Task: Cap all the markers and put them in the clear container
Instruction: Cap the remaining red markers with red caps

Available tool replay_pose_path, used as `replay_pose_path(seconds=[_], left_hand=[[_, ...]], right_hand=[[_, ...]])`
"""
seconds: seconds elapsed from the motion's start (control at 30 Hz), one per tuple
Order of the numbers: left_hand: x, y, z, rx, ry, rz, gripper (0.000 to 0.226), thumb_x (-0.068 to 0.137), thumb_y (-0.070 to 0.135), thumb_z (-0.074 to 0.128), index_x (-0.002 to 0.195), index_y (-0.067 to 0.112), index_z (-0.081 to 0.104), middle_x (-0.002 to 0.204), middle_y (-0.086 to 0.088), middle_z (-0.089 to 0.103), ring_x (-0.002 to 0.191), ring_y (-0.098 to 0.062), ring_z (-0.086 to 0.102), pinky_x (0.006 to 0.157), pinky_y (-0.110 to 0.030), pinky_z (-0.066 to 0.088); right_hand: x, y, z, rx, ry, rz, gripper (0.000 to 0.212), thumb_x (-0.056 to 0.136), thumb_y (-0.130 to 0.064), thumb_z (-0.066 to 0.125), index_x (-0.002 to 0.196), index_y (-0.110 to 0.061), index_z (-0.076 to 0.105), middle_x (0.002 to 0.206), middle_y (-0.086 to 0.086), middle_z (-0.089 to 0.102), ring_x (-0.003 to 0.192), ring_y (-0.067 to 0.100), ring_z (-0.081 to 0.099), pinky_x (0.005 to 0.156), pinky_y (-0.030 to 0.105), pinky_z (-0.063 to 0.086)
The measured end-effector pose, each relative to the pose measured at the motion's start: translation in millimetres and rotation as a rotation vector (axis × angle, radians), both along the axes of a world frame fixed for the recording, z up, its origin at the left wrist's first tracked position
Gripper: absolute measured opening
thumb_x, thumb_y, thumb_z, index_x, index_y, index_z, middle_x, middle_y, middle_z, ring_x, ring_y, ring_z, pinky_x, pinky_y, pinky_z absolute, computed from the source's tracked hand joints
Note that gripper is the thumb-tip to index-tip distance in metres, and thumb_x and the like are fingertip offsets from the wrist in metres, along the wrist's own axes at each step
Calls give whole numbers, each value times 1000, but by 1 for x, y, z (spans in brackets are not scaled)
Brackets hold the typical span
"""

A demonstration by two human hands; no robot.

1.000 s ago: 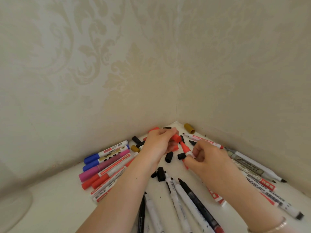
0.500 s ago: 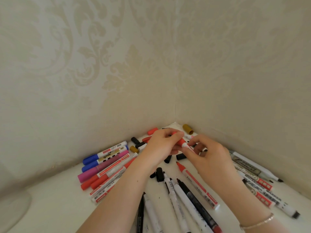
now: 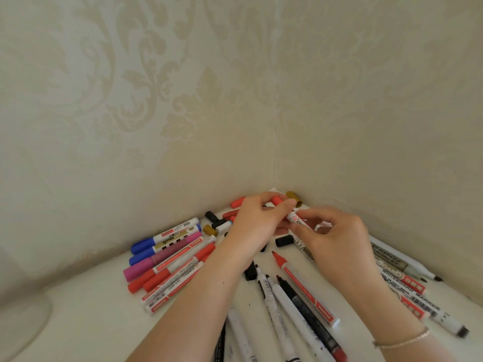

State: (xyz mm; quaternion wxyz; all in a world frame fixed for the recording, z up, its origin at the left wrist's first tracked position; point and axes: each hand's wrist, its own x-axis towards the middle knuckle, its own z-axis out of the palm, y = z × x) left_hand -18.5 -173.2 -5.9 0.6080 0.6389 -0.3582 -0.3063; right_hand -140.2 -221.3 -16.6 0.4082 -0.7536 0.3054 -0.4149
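Note:
My left hand [image 3: 257, 223] pinches a red cap [image 3: 277, 200] on the end of a white marker [image 3: 295, 218], whose barrel my right hand [image 3: 333, 236] grips. Both hands meet over the table's far corner. An uncapped red marker [image 3: 303, 286] lies just below them, beside uncapped black markers [image 3: 303, 307]. A row of capped blue, pink and red markers [image 3: 167, 254] lies to the left. Loose black caps [image 3: 284, 241], a red cap [image 3: 237, 202] and gold caps [image 3: 294, 197] are scattered near the corner. No clear container is in view.
Two wallpapered walls [image 3: 183, 113] meet behind the white table [image 3: 86, 309]. More whiteboard markers [image 3: 407, 286] lie along the right wall. A pale rounded object [image 3: 21, 325] sits at the lower left edge.
My right hand dropped one uncapped red marker onto the table and took up another white marker. My left hand brought the red cap onto its end. Both hands shifted toward the corner.

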Motion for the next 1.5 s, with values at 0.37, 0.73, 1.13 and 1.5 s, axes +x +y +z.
replay_pose_path(seconds=[0.37, 0.73, 1.13, 1.5], left_hand=[[13, 4, 8, 142, -61, -60, 35, 93, 17, 62, 127, 18, 54, 96, -8, 71, 80, -15, 71, 75, -29, 59], [86, 72, 38, 963, -774, -56, 29, 74, 29, 82, 77, 16, 56, 75, 1, 63, 70, -13, 59, 59, -23, 42], [70, 60, 25, 1411, -928, -190, 62, 67, 41, 83, 118, 14, 60, 114, -1, 63, 98, -17, 61, 87, -28, 52], [66, 47, 21, 1202, -1016, -158, 37, 79, 34, 74, 107, 16, 60, 101, -1, 62, 89, -16, 60, 76, -28, 51]], right_hand=[[9, 4, -5, -124, 62, 57, 25, 90, -23, 63, 81, -45, 55, 76, -16, 61, 72, -9, 54, 60, 5, 41], [-9, -22, 19, -113, 993, 202, 19, 91, -21, 55, 107, -13, 59, 104, 5, 62, 76, 13, 54, 62, 21, 44], [3, -6, 18, -111, 1213, 347, 21, 90, -31, 57, 104, -17, 48, 85, -2, 56, 62, 8, 49, 52, 19, 39], [4, -9, 12, -25, 1305, 413, 24, 88, -17, 58, 107, -8, 48, 76, 4, 62, 52, 10, 52, 46, 15, 40]])
